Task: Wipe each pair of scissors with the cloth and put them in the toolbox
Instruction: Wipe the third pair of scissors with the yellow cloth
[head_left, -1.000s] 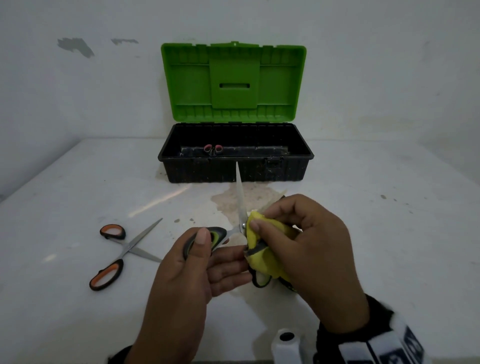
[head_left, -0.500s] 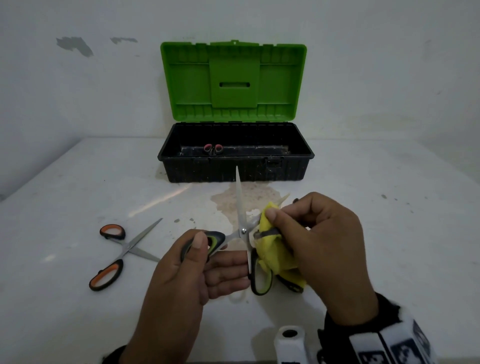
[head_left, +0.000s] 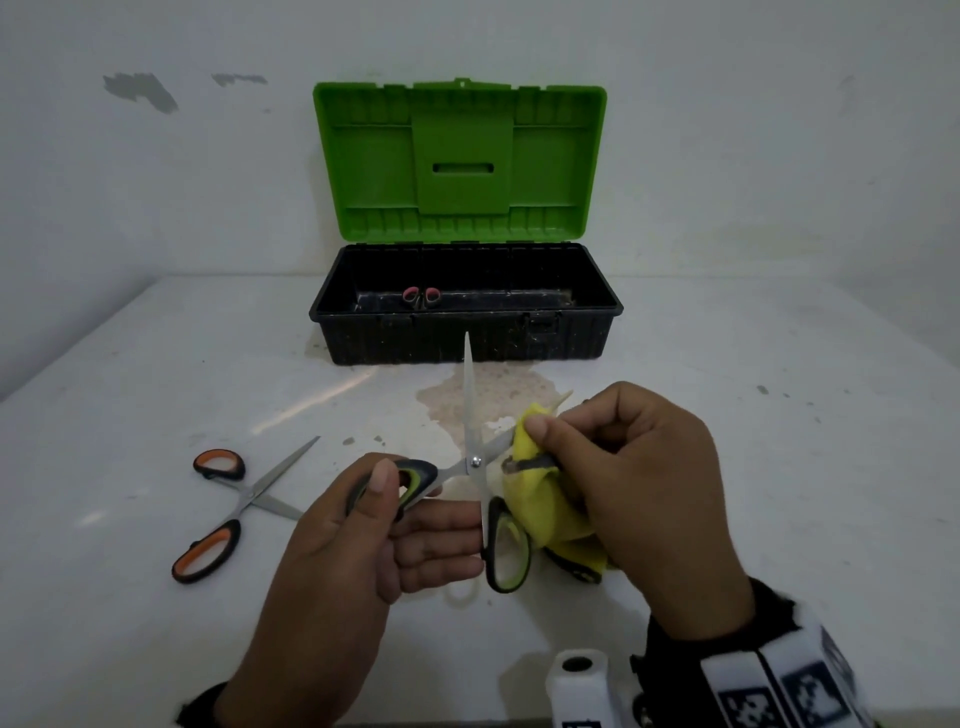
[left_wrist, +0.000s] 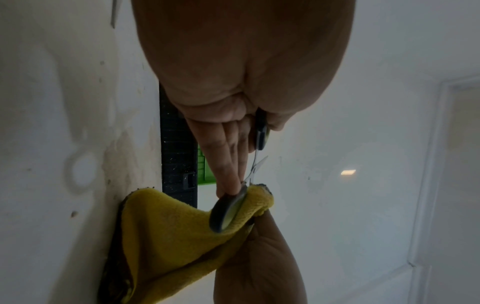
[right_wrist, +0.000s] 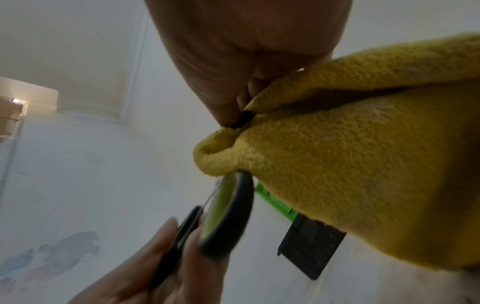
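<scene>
My left hand (head_left: 332, 551) grips the green-handled scissors (head_left: 475, 462), spread open before the toolbox (head_left: 467, 332); my right hand (head_left: 639, 499) pinches the yellow cloth (head_left: 545, 514) around one blade. Orange-handled scissors (head_left: 228, 512) lie left on the stained white table (head_left: 779, 467).

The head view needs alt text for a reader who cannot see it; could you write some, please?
The left hand holds open green-handled scissors while the right hand wipes a blade with a yellow cloth. Orange-handled scissors lie left; an open toolbox stands behind.

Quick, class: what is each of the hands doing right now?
Left hand: grips one handle of the open green-handled scissors.
Right hand: pinches the yellow cloth around one blade.
</scene>
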